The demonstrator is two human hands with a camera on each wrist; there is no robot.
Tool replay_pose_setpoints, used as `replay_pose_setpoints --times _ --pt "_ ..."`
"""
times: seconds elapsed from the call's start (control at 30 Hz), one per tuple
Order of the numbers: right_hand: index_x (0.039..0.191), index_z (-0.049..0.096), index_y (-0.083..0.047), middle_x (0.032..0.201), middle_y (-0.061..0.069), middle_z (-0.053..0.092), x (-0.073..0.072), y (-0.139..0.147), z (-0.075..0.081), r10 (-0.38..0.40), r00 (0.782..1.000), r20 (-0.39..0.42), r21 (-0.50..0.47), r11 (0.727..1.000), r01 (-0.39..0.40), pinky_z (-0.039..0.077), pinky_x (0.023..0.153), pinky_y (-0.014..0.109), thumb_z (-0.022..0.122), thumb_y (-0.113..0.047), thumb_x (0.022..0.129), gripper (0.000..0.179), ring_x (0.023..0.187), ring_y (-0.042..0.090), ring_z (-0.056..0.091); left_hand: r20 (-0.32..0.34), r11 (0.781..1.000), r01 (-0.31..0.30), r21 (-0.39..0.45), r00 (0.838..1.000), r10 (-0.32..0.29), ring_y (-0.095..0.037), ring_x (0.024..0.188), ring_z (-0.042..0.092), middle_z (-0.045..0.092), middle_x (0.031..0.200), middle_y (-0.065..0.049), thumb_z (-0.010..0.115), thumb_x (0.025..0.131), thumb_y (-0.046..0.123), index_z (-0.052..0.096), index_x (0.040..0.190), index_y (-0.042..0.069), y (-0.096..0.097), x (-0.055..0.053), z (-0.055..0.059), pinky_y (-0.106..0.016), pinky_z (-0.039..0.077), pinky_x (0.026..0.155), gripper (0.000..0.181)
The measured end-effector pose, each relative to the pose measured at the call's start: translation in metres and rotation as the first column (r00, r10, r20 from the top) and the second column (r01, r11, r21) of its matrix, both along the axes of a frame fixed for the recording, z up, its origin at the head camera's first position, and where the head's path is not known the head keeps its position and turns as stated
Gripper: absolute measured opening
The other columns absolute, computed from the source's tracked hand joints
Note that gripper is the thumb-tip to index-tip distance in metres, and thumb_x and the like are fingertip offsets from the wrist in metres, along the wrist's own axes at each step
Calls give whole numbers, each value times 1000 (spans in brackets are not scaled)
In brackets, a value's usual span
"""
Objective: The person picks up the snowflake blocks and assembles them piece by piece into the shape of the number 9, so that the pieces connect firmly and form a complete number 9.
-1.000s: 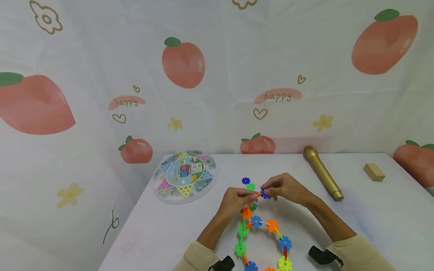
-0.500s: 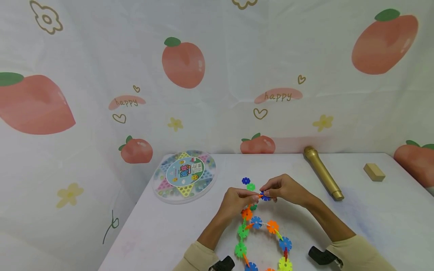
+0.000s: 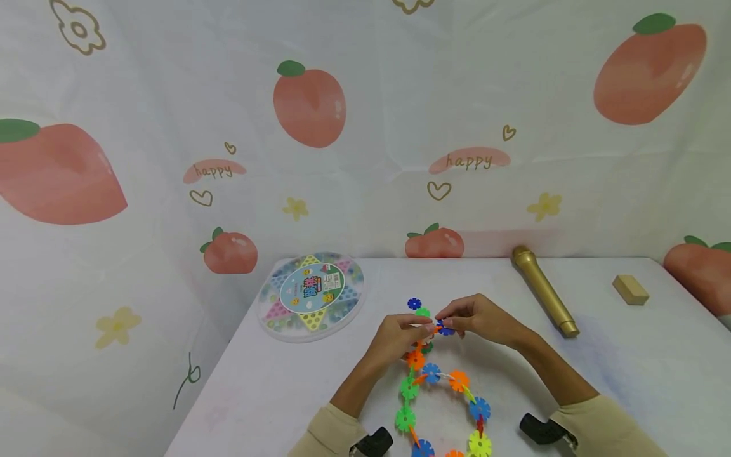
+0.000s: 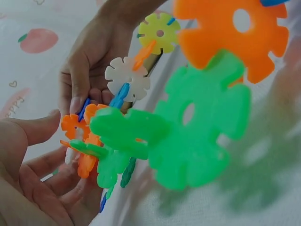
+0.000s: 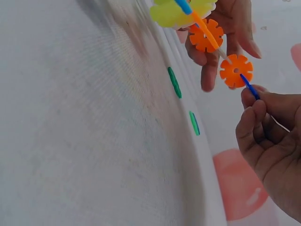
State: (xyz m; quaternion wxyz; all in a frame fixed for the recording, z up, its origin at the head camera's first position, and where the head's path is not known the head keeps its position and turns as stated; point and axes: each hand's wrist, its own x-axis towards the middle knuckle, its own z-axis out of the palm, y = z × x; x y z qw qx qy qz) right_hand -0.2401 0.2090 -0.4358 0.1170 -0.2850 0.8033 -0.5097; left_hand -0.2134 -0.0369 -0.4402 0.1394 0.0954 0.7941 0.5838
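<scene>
In the head view, both hands meet over a chain of slotted plastic snowflake discs. My right hand (image 3: 482, 319) pinches a dark blue snowflake disc (image 5: 250, 86) between thumb and fingertips. That disc is slotted into an orange snowflake disc (image 5: 236, 70) at the chain's end. My left hand (image 3: 396, 339) is beside this end, its thumb and fingers spread apart around the orange pieces in the left wrist view. From there the chain runs toward the body through green discs (image 3: 405, 419), then curves round by blue discs (image 3: 480, 409) and a yellow disc (image 3: 480, 444).
Loose blue (image 3: 414, 304) and green (image 3: 422, 312) discs lie beyond the hands. A round Chinese checkers box (image 3: 311, 297) is at the back left. To the right are a gold microphone (image 3: 545, 292) and a small tan block (image 3: 631, 290). A fruit-print cloth (image 3: 365, 190) hangs behind the table.
My left thumb and index finger, earlier pinching the orange disc, have parted. My right hand keeps the blue disc, with only a slight shift.
</scene>
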Motion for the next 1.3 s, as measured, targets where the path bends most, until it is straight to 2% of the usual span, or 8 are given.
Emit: replay_pose_setpoints --times 0.13,0.3,0.47,0.6,0.8,1.03,1.3 --pt "122 76 -3 100 13 75 0 -1 -1 13 1000 -6 -5 1000 -13 57 70 34 61 -11 107 23 77 22 64 -22 1000 19 10 1000 -18 -13 89 70 79 105 2 74 101 33 80 120 16 -2 0 0 -27 58 74 27" --pt "126 74 0 96 12 74 0 -2 0 -28 1000 -1 -23 999 28 60 72 31 58 -17 110 28 80 25 66 -38 999 34 31 999 -33 -14 90 70 80 106 1 72 102 29 80 121 15 -4 0 0 -29 58 75 25" --pt "128 70 6 95 11 72 -1 0 0 -78 997 14 -55 995 78 63 73 33 54 -22 113 35 84 30 69 -33 997 27 75 999 -25 -17 91 72 80 107 -1 75 100 31 81 118 13 -3 -1 -1 -33 61 85 27" --pt "130 68 7 97 11 71 -4 3 -2 -90 995 48 -60 994 93 63 75 33 54 -21 113 36 87 30 69 -40 996 23 82 999 -20 -16 92 74 79 107 0 77 99 33 82 117 13 -2 0 0 -33 61 88 28" --pt "130 69 5 103 12 72 -13 4 -9 -82 994 70 4 997 82 61 74 31 59 -12 108 30 88 31 69 -40 995 35 92 999 -31 -16 95 74 78 112 0 77 98 32 81 119 14 -3 1 4 -32 60 88 27" --pt "126 74 -1 109 8 73 -22 -5 -15 -9 1000 25 97 995 7 60 74 28 70 -6 96 31 90 22 64 -42 987 53 150 998 -47 -28 101 76 79 113 -6 78 98 27 79 124 14 -4 1 8 -27 57 79 29" --pt "116 79 -9 95 -2 70 -26 -22 -11 32 999 18 205 978 -35 59 81 26 84 -10 88 28 88 18 61 -47 980 65 190 997 -57 -15 97 73 78 114 -6 82 95 20 79 124 11 -3 0 7 -25 59 79 31"
